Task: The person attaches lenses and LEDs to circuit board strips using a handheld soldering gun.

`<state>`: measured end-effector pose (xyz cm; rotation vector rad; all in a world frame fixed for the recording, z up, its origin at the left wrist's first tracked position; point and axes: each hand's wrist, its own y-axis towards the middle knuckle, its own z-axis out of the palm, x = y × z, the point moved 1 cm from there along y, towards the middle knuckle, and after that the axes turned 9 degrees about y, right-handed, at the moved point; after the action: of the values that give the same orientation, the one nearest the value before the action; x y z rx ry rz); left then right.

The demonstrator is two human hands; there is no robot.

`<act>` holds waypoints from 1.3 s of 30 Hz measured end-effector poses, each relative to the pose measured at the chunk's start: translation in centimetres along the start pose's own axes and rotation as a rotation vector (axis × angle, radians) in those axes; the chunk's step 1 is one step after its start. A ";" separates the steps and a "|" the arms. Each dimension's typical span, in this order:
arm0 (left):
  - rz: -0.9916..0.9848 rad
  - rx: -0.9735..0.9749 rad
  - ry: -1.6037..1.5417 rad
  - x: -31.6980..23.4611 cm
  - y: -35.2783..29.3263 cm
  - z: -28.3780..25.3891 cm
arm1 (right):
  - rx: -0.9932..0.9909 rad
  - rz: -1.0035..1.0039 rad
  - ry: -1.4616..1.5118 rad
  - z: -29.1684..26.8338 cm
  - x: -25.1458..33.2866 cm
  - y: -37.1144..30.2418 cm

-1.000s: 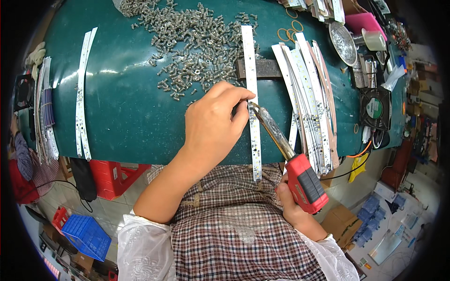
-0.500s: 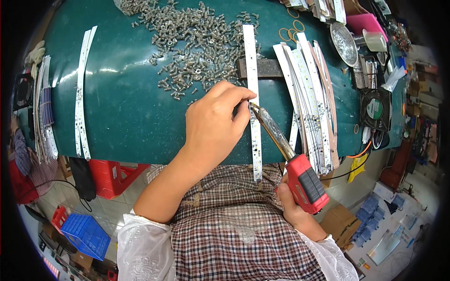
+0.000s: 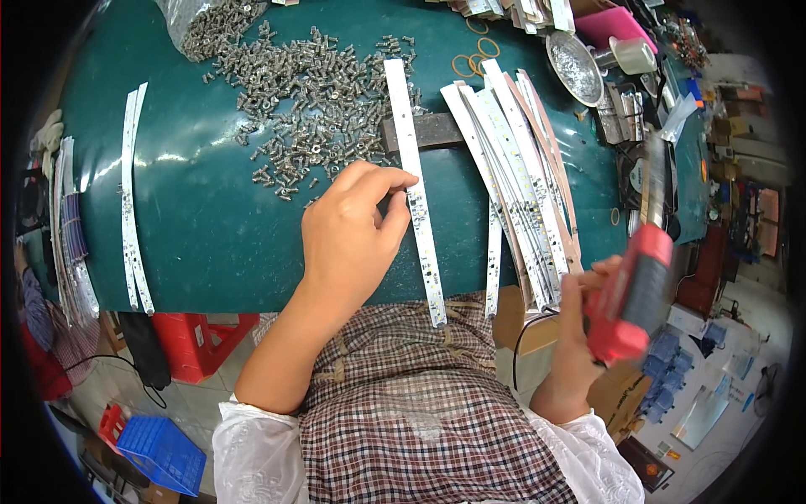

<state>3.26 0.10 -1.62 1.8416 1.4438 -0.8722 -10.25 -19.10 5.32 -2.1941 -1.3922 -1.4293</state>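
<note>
My left hand (image 3: pixel 353 227) is at the left edge of a long white LED strip (image 3: pixel 426 244), forefinger and thumb curled close together beside it. Whatever the fingertips hold, if anything, is too small to make out. The strip lies lengthwise, its far part over a dark metal bar (image 3: pixel 441 131) and its near end past the table edge. My right hand (image 3: pixel 575 336) is closed round a red and black pistol-grip soldering iron (image 3: pixel 630 294), raised at the right and smeared by motion. Its long metal tip points away from me, apart from the strip.
Many small metal fittings (image 3: pixel 311 101) are heaped at the far middle, beside a clear plastic bag (image 3: pixel 186 29). A stack of LED strips (image 3: pixel 525 185) lies right of the worked strip; two more strips (image 3: pixel 130 202) lie left. A metal dish (image 3: pixel 575 67) and a fan (image 3: pixel 631 172) stand at the right.
My right hand has lifted the soldering iron off the strip and swung it right. My left hand stays by the strip. The whole view has shifted, moving the table's things left and slightly down.
</note>
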 end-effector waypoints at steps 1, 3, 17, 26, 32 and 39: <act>-0.010 0.013 0.005 0.0 0.0 0.0 | 0.001 -0.009 0.060 0.8 -0.1 0.5; -0.017 0.025 0.009 -0.1 -0.1 -0.1 | 0.074 0.023 -0.022 0.9 0.3 2.0; 0.000 0.141 -0.199 -1.4 -0.5 -0.2 | 0.090 -0.246 -0.499 5.1 -1.9 6.5; -0.078 -0.112 -0.100 -0.3 0.2 -10.0 | 0.062 -0.141 -0.472 5.2 -2.3 6.8; -0.296 -0.260 0.364 7.8 0.4 -20.5 | 0.043 0.009 -0.263 2.9 -4.1 6.8; -0.311 -0.251 0.567 12.2 1.2 -23.5 | -0.160 -0.036 0.271 -3.5 -2.1 6.0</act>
<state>9.31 25.61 2.18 1.7721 2.1209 -0.2759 -8.00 -25.65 7.38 -1.9754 -1.2687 -1.8291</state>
